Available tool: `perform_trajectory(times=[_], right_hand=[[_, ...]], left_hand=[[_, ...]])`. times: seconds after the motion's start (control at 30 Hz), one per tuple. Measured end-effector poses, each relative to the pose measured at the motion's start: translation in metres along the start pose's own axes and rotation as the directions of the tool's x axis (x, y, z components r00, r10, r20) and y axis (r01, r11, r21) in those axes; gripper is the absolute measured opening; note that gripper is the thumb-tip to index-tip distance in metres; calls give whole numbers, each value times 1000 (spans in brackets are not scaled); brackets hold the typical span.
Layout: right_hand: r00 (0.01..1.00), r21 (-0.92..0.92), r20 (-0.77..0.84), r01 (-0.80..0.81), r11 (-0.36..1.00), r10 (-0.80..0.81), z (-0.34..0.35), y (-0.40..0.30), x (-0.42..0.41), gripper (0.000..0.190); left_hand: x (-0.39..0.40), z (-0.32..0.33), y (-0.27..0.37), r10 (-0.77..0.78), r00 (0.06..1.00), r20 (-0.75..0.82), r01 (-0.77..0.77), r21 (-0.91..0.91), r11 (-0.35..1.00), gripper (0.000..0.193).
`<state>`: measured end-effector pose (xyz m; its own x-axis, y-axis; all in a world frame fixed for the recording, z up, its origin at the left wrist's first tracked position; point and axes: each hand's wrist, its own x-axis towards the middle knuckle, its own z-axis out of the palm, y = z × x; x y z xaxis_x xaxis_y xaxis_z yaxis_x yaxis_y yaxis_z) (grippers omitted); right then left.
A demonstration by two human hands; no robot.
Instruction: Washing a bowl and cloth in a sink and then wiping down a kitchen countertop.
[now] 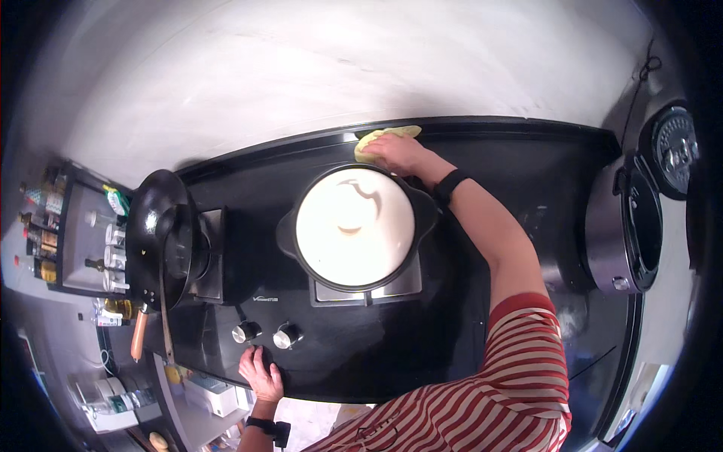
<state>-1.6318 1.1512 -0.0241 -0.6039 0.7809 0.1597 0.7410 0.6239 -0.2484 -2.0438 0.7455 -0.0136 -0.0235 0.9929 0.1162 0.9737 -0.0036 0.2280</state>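
Note:
My right hand (pixel 399 152) presses a yellow cloth (pixel 370 146) onto the back edge of the black stovetop (pixel 361 356), behind the pot. A dark pot with a white lid (pixel 353 226) stands on the right burner, and my right forearm reaches past its right handle (pixel 425 209). My left hand (pixel 261 372) rests at the front of the stovetop, fingers apart and holding nothing. Just beyond its fingertips are two silver control knobs, the left one (pixel 244 333) and the right one (pixel 284 338).
A black wok (pixel 161 243) with a wooden handle (pixel 138 336) sits on the left burner. Farther left, a rack (pixel 68 226) holds bottles and jars. At the right stands an electric cooker (pixel 613 231) with its lid (pixel 669 150) raised. A pale wall (pixel 350 62) rises behind the stovetop.

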Motion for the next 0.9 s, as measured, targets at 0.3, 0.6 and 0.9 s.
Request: perform_trajectory(times=[0.3,0.6,0.9], right_hand=[[769,-97,-121,-639,763,628,-67,119,-185,41],[105,-279,-81,-957,79,991,-96,192,-327,58],[813,-88,-271,-555,827,516,-62,102,-239,31]], left_hand=[[-5,3,-4,11,1000,13,-12,69,998,50],[-13,11,-10,-9,1000,30,1,242,970,55],[-8,23,-18,17,1000,10,-20,269,963,55]])
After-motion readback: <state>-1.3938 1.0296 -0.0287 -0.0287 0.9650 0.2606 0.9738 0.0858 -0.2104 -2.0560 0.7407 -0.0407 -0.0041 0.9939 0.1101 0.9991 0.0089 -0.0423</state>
